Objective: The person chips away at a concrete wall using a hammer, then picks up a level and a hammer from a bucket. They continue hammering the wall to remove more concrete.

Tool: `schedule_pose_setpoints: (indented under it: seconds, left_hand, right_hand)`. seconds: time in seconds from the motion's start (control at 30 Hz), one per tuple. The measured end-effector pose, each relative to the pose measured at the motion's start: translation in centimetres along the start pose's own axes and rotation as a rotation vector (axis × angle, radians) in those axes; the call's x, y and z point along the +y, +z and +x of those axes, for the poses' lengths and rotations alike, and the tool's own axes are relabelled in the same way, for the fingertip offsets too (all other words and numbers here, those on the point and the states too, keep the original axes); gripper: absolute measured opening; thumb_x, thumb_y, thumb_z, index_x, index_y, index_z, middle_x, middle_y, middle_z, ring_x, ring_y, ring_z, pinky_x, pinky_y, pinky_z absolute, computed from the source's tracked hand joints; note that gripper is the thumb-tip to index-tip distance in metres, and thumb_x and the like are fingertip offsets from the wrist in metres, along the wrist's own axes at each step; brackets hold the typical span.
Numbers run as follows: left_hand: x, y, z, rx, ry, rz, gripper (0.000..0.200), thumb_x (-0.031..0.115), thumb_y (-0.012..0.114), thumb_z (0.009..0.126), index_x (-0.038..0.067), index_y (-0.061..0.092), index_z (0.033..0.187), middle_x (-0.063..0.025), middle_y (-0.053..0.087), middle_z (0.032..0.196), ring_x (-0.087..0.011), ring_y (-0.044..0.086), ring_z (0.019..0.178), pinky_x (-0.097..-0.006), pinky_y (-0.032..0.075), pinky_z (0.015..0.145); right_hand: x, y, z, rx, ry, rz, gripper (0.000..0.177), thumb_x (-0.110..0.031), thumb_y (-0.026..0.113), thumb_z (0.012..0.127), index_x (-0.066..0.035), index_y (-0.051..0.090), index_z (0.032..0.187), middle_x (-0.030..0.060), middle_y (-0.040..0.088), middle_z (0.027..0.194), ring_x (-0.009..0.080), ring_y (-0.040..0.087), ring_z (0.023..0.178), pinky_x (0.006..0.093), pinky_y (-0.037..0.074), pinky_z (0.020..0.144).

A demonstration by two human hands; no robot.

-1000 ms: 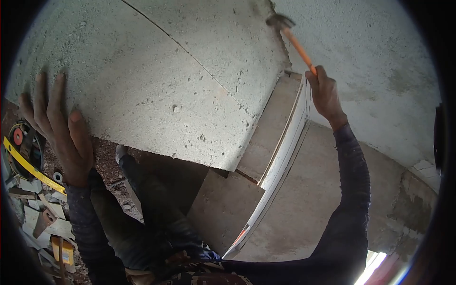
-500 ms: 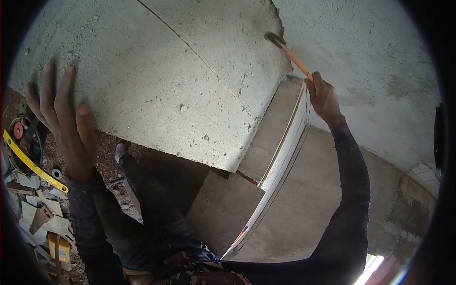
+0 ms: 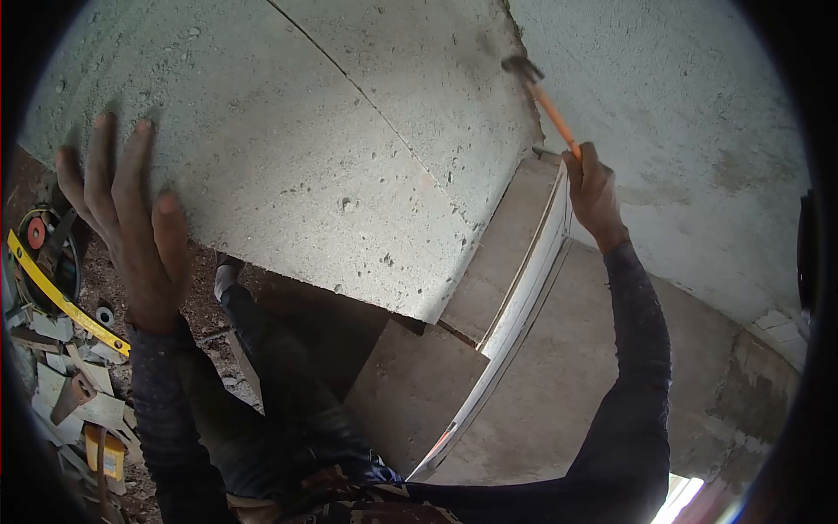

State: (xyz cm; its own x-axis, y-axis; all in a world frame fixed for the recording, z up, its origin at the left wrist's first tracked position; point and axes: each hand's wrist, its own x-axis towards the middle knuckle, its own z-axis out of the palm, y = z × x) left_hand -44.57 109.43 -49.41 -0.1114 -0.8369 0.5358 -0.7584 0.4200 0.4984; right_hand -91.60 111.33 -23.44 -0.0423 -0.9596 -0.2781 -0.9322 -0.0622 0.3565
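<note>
My right hand point(image 3: 595, 190) grips an orange-handled hammer point(image 3: 546, 98) whose dark head meets the upper right edge of a large grey concrete slab point(image 3: 297, 148). My left hand point(image 3: 131, 223) rests flat, fingers spread, on the slab's left end near its lower edge. A thin joint line runs diagonally across the slab. Below the slab a long white straightedge point(image 3: 515, 314) leans along beige tiles point(image 3: 419, 384).
A plastered wall point(image 3: 690, 131) rises on the right. On the ground at left lie a yellow level point(image 3: 65, 301), an angle grinder point(image 3: 39, 249), a trowel and tile scraps. My leg and shoe point(image 3: 225, 278) reach under the slab over rubble.
The hammer head swung down onto the slab's edge, then lifted a little. My left hand slid slightly right and up along the slab.
</note>
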Motion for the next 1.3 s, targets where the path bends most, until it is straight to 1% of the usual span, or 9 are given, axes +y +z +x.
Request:
schedule_pose_setpoints:
  seconds: [0.13,0.2,0.27,0.37,0.63,0.8,1.03,1.1,1.3]
  left_hand:
    - [0.2,-0.3,-0.2,-0.052,0.031,0.059,0.050,0.039,0.030,0.105,0.014,0.051,0.141,-0.0137,0.035,0.155,-0.0393,0.012,0.149,-0.0563,0.007,0.120]
    - [0.0,-0.6,0.1,-0.055,0.032,0.078,0.050,0.039,0.030,0.105,0.013,0.051,0.141,-0.0138,0.035,0.155,-0.0394,0.012,0.149,-0.0564,0.007,0.120]
    - [0.5,-0.7,0.1,-0.060,-0.012,0.019,0.050,0.039,0.030,0.105,0.014,0.052,0.141,-0.0137,0.035,0.155,-0.0395,0.013,0.149,-0.0567,0.008,0.120]
    - [0.3,-0.2,0.1,-0.003,-0.014,0.033,0.050,0.039,0.029,0.105,0.013,0.051,0.142,-0.0139,0.036,0.155,-0.0396,0.013,0.149,-0.0566,0.008,0.120]
    - [0.2,0.1,0.1,0.003,0.033,0.061,0.053,0.041,0.026,0.105,0.013,0.050,0.142,-0.0144,0.036,0.154,-0.0378,0.014,0.149,-0.0553,0.007,0.120]
    - [0.2,-0.3,0.1,-0.052,-0.026,0.033,0.053,0.044,0.027,0.105,0.014,0.049,0.143,-0.0144,0.036,0.154,-0.0391,0.013,0.148,-0.0558,0.007,0.120]
    - [0.1,-0.3,0.1,-0.023,0.012,0.070,0.057,0.048,0.024,0.105,0.013,0.048,0.143,-0.0136,0.034,0.156,-0.0397,0.012,0.149,-0.0568,0.007,0.120]
    - [0.6,-0.2,0.3,-0.044,0.003,0.076,0.060,0.051,0.023,0.105,0.013,0.047,0.144,-0.0127,0.033,0.157,-0.0386,0.011,0.149,-0.0562,0.007,0.120]
    - [0.2,-0.2,0.3,-0.055,0.017,0.061,0.057,0.046,0.021,0.106,0.012,0.046,0.144,-0.0155,0.034,0.155,-0.0408,0.012,0.148,-0.0581,0.007,0.119]
  right_hand:
    - [-4.3,-1.5,2.9,0.309,-0.118,0.139,0.016,-0.016,0.056,0.100,-0.002,0.049,0.095,0.0128,0.059,0.064,0.0317,0.055,0.046,0.0399,0.045,0.045]
    - [4.1,4.7,2.3,0.466,-0.663,0.062,0.017,-0.017,0.055,0.101,-0.002,0.050,0.098,0.0151,0.061,0.066,0.0374,0.056,0.050,0.0446,0.048,0.051]
    - [12.4,8.3,-2.3,-0.175,0.183,-0.305,0.018,-0.019,0.053,0.101,-0.002,0.050,0.098,0.0171,0.063,0.069,0.0424,0.056,0.053,0.0484,0.050,0.056]
    - [10.1,5.4,-3.2,-0.260,0.146,-0.268,0.019,-0.022,0.051,0.102,-0.003,0.050,0.098,0.0175,0.064,0.068,0.0413,0.056,0.051,0.0470,0.048,0.052]
    - [-1.8,1.0,3.8,0.526,-0.450,0.449,0.022,-0.022,0.046,0.106,-0.002,0.047,0.097,0.0068,0.050,0.057,0.0185,0.049,0.045,0.0400,0.041,0.044]
    - [12.8,6.7,-4.3,-0.318,0.218,-0.422,0.018,-0.019,0.053,0.101,-0.004,0.043,0.098,0.0199,0.065,0.071,0.0440,0.066,0.067,0.0511,0.046,0.051]
    - [-4.0,0.7,0.7,-0.037,-0.149,0.095,0.020,-0.021,0.056,0.100,-0.003,0.047,0.099,0.0108,0.057,0.064,0.0268,0.054,0.045,0.0388,0.046,0.043]
    - [-5.2,0.9,1.4,0.159,-0.655,0.167,0.016,-0.017,0.055,0.099,-0.004,0.047,0.100,0.0115,0.059,0.067,0.0279,0.058,0.047,0.0398,0.047,0.042]
    - [9.0,6.5,-2.7,-0.262,0.205,-0.421,0.017,-0.018,0.052,0.100,-0.004,0.046,0.105,0.0175,0.066,0.072,0.0399,0.066,0.061,0.0511,0.052,0.052]
